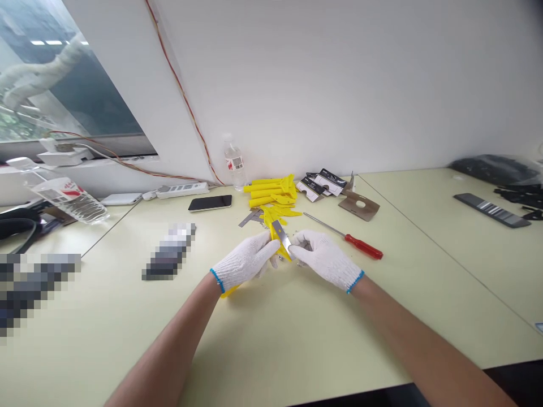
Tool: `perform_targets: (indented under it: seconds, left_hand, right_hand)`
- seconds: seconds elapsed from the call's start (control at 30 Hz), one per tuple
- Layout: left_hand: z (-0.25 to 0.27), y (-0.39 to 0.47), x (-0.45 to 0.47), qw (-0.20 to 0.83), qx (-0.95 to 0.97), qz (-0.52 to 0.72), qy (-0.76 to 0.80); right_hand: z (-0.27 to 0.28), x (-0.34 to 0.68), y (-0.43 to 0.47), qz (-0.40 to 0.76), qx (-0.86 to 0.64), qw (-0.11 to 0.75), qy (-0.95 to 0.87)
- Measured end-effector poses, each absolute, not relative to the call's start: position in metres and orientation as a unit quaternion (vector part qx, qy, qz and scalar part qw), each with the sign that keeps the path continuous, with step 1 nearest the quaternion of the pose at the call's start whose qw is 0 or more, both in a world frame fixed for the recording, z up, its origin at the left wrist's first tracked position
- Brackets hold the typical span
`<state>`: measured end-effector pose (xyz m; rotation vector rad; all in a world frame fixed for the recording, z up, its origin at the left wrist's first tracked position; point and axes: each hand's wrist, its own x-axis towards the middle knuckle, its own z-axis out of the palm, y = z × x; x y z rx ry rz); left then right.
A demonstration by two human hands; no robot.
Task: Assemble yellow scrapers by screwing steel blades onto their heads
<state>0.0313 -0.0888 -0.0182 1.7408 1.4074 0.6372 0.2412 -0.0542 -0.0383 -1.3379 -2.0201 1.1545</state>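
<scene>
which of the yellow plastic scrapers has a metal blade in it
The yellow plastic scraper held between both gloved hands: a grey metal blade sits in it. Those in the yellow pile by the wall show none.

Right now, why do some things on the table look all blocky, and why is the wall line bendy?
In the head view, two patches on the table, left of the left hand, are pixelated blocks, hiding what lies there; the wide lens bends straight edges; light is soft and even, with faint shadows under the right hand.

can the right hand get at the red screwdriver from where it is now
Probably yes: the red screwdriver lies uncovered on the table just beyond the right hand, but that hand is occupied on the yellow scraper.
</scene>
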Motion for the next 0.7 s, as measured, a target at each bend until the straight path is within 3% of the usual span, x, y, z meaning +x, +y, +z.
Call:
perform_targets:
  seconds: [0.7]
  left_hand:
    - [-0.023, -0.089, 0.031, 0.403, 0.683, 0.270, 0.546]
  right_hand:
    - [-0.036, 0.241, -0.056, 0.400, -0.482, 0.203, -0.753]
